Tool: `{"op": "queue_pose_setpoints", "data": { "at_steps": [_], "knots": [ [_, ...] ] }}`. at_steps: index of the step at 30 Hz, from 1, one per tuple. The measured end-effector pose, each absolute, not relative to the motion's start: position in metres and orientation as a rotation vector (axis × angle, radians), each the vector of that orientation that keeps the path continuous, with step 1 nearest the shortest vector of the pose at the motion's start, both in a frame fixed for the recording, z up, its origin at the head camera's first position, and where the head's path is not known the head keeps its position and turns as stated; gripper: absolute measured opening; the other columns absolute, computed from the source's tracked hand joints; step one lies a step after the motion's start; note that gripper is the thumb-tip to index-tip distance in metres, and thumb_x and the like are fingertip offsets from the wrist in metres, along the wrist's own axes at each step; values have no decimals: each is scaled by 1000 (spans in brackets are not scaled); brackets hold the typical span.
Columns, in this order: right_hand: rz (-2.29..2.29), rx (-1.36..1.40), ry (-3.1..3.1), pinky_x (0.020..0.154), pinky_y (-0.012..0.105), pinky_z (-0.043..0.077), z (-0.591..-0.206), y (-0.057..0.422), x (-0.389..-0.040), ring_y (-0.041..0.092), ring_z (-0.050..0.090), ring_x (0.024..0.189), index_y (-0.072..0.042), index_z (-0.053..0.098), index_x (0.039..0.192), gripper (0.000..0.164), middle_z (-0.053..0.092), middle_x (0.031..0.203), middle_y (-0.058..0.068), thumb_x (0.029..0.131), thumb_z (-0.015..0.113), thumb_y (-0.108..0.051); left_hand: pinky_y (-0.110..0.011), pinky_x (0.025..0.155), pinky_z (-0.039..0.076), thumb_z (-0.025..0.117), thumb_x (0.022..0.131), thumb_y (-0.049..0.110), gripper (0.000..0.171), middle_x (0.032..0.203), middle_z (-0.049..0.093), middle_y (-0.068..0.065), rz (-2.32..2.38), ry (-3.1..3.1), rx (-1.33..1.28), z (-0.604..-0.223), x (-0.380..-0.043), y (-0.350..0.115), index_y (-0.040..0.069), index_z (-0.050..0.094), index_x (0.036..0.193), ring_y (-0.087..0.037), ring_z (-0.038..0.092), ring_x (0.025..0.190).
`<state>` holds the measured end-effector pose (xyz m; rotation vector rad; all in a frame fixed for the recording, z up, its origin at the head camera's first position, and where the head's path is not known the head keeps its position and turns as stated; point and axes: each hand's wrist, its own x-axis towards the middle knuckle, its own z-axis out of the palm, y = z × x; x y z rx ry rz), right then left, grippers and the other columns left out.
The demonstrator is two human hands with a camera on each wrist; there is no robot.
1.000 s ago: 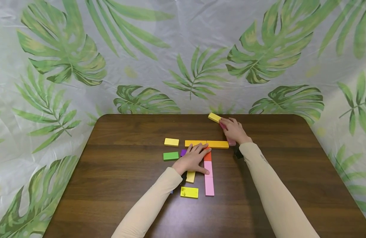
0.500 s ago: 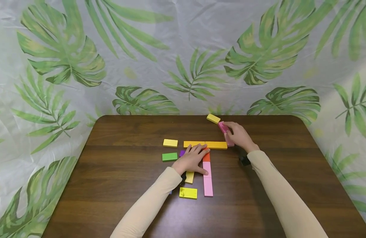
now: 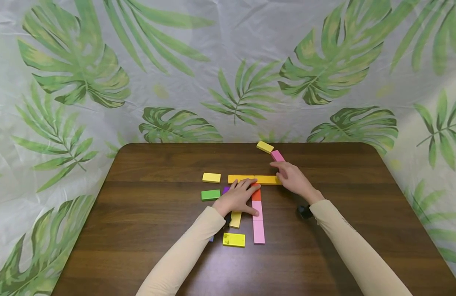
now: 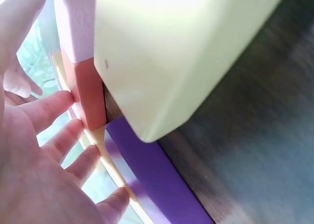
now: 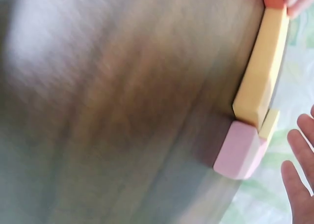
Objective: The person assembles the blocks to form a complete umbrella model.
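Note:
My left hand lies spread over the blocks, fingertips at the orange blocks and the red block, thumb over the pink blocks. In the left wrist view its fingers are apart and lightly bent, near the red block and the purple block. My right hand hovers over the right end of the orange row, covering one pink block there. The right wrist view has that pink block touching the orange block, with the right fingers apart from both.
Beyond the right hand a darker pink block meets a yellow block near the table's back edge. Left of the left hand lie a pale yellow block and a green block. A bright yellow block lies nearer the front.
My right hand has let go of the pink blocks at the back and moved toward me, over the orange row's right end. The left hand stays in place.

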<state>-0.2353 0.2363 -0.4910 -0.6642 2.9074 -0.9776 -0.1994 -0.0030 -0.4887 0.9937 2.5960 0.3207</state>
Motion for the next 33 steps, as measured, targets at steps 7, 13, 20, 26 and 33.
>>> {"op": "queue_pose_setpoints", "data": {
  "at_steps": [7, 13, 20, 26, 33],
  "knots": [
    [-963, -747, 2908, 89, 49, 46, -494, 232, -223, 33, 56, 103, 0, 56, 130, 41, 56, 129, 18, 89, 57, 2, -50, 114, 9, 66, 81, 59, 91, 156, 19, -6, 326, 2611, 1042, -493, -200, -6, 16, 29, 152, -27, 13, 143],
    [-944, -835, 2899, 101, 52, 37, -498, 226, -213, 34, 50, 120, -1, 57, 131, 42, 56, 130, 17, 88, 61, -1, -49, 114, 9, 68, 82, 55, 89, 155, 22, -7, 414, 2601, 1012, -488, -200, -17, 15, 29, 152, -25, 15, 143],
    [-908, -895, 2841, 103, 52, 35, -498, 215, -203, 32, 45, 126, -3, 55, 133, 45, 53, 134, 15, 89, 64, -7, -50, 113, 12, 71, 83, 47, 84, 154, 25, -11, 526, 2626, 986, -483, -206, -45, 11, 33, 149, -29, 19, 142],
    [-849, -916, 2788, 106, 50, 32, -498, 207, -197, 30, 39, 131, -6, 55, 135, 47, 49, 139, 12, 91, 65, -18, -47, 113, 14, 73, 83, 43, 82, 153, 27, -13, 654, 2658, 924, -482, -212, -72, 8, 36, 147, -31, 22, 140],
    [-757, -949, 2768, 107, 49, 30, -501, 199, -193, 29, 36, 134, -9, 53, 138, 59, 45, 143, 10, 87, 69, -34, -54, 111, 14, 67, 91, 33, 68, 151, 29, -15, 738, 2681, 797, -484, -222, -106, 5, 39, 146, -36, 23, 139]
  ]
}}
